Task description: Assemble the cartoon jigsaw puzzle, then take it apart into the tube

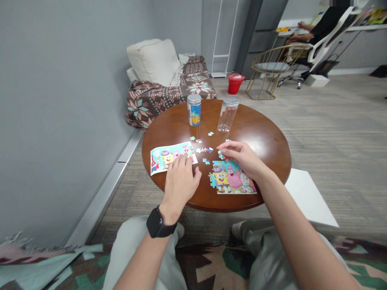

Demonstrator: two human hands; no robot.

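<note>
Your right hand (242, 155), fingers narrow, is at a blue cardboard piece (220, 155); its grip I cannot tell. Fitting seems the step: align with the colourful jigsaw (232, 180) by the round brown table's (266, 135) near edge.

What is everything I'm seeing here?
Table: one, brown, centre
Puzzle: one, multicoloured, table's right
Loose pieces: several, multicoloured, table's middle
Picture sheet: one, multicoloured, table's left
Canister: one, blue, table's back
Jar: one, clear, right of canister
Seat: one, patterned brown, behind table
Cushion: one, white, on seat
Bin: one, red, beyond table
Rack: one, white, behind bin
Unit: one, grey, beside rack
Wire chair: one, gold, far right
Office chair: one, white, far right
Other person: one, black top, far right
Panel: one, white, right of table
Watch: one, black, left wrist
Legs: two, grey, bottom
Left hand: one, over sheet
Right hand: one, by puzzle
</note>
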